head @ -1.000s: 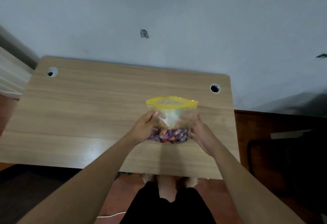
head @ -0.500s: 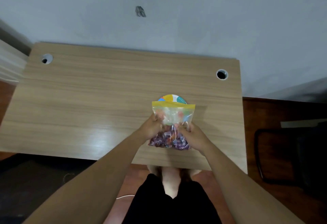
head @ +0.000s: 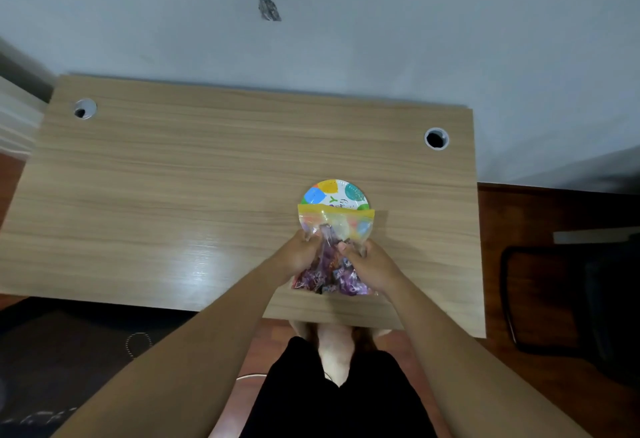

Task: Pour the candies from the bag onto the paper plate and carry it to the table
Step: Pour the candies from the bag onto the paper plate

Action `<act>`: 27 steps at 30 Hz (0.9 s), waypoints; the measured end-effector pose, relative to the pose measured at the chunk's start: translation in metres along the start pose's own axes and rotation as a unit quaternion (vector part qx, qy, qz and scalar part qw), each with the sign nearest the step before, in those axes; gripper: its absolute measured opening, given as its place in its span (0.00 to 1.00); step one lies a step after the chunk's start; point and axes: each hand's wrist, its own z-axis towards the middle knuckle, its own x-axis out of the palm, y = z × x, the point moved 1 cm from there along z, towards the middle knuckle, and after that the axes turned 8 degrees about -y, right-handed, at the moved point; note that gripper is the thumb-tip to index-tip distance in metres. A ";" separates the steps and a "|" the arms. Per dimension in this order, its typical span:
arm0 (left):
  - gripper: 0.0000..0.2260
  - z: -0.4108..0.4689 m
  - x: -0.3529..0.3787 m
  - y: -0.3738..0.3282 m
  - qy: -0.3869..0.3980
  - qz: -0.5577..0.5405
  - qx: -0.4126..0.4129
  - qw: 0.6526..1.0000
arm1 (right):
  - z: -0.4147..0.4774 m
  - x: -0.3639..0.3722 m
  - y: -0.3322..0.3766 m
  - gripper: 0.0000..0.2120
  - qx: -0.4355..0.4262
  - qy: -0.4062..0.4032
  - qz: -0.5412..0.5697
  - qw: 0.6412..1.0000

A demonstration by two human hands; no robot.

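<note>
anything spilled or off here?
Nothing stands out. Both hands, left and right, hold the bag over the plate on the desk. The candies are all in the bag, none loose on the desk.

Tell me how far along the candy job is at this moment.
Done: the paper plate lies on the wooden desk. In hand: the left hand and right hand grip the bag, its yellow top over the plate's near edge; the candies sit inside. Left: pouring them out, then carrying the plate away.
</note>
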 end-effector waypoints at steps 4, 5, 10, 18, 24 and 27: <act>0.29 0.006 0.000 0.008 -0.033 0.029 -0.021 0.999 | 0.002 0.004 0.000 0.18 0.013 -0.009 -0.003 1.000; 0.26 0.008 0.000 0.010 -0.033 0.030 -0.017 0.999 | 0.003 0.005 -0.001 0.14 0.014 -0.008 -0.008 1.000; 0.16 0.018 0.001 0.022 -0.035 0.011 -0.016 0.999 | 0.005 0.010 -0.008 0.10 0.049 -0.021 0.016 0.998; 0.22 0.026 -0.001 0.035 -0.043 0.021 -0.017 0.999 | 0.001 0.012 -0.008 0.15 0.043 -0.004 0.005 0.999; 0.09 0.019 -0.003 0.032 -0.054 -0.012 -0.003 0.998 | 0.001 0.014 -0.011 0.22 0.056 -0.024 -0.012 0.998; 0.06 0.021 -0.005 0.036 -0.052 -0.011 -0.012 0.999 | -0.001 0.015 -0.008 0.15 0.063 -0.015 0.005 0.998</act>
